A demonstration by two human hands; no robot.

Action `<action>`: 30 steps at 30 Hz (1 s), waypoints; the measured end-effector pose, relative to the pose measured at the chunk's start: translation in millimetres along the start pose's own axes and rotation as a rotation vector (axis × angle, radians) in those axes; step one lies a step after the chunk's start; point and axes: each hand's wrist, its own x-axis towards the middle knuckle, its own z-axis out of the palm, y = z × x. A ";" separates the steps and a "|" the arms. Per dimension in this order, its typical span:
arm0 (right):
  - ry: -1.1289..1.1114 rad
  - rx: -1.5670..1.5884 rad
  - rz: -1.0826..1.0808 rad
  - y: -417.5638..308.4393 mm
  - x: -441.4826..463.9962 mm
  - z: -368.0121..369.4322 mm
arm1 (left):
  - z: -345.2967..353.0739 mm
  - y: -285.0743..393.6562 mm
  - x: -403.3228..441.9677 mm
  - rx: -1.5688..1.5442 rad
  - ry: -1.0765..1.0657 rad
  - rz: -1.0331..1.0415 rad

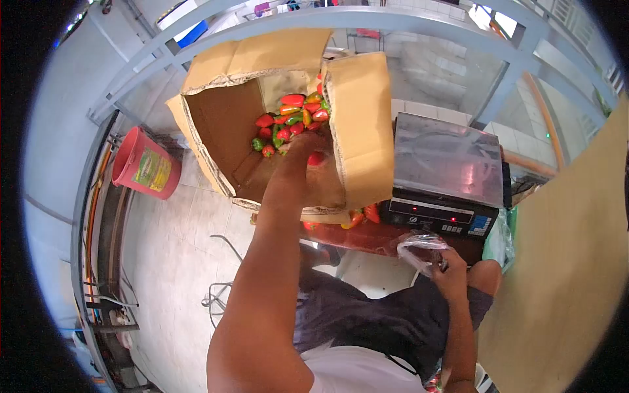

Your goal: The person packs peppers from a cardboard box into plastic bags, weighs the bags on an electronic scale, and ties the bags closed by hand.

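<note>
My left hand [308, 139] reaches down into an open cardboard box [359, 124], among red, green and orange peppers [293, 120]. Its fingers are mostly hidden, so their grip is unclear; one red pepper [316, 158] lies right beside it. Over my lap, my right hand [449, 267] is closed on the rim of a clear plastic bag [419, 249]. What the bag contains, if anything, cannot be made out. A digital scale [448, 160] with a metal top stands just beyond my right hand, to the right of the box.
A red bucket [145, 164] stands on the tiled floor at the left. More peppers [362, 217] lie below the box on a reddish surface [354, 240]. Grey metal rails [367, 18] run across the back. A pale wooden panel [563, 262] rises at the right; a cable [219, 298] lies on the floor.
</note>
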 end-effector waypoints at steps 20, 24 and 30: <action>-0.008 -0.045 -0.076 -13.0 8.3 -0.8 | -13.6 -10.5 -23.9 -0.265 -0.034 0.277; 0.007 -0.005 -0.069 -14.0 8.1 -0.2 | -12.5 6.3 -60.9 -0.262 0.003 0.344; 0.056 0.016 -0.026 -16.5 4.7 -5.1 | 11.7 50.4 -132.3 -0.112 0.283 0.253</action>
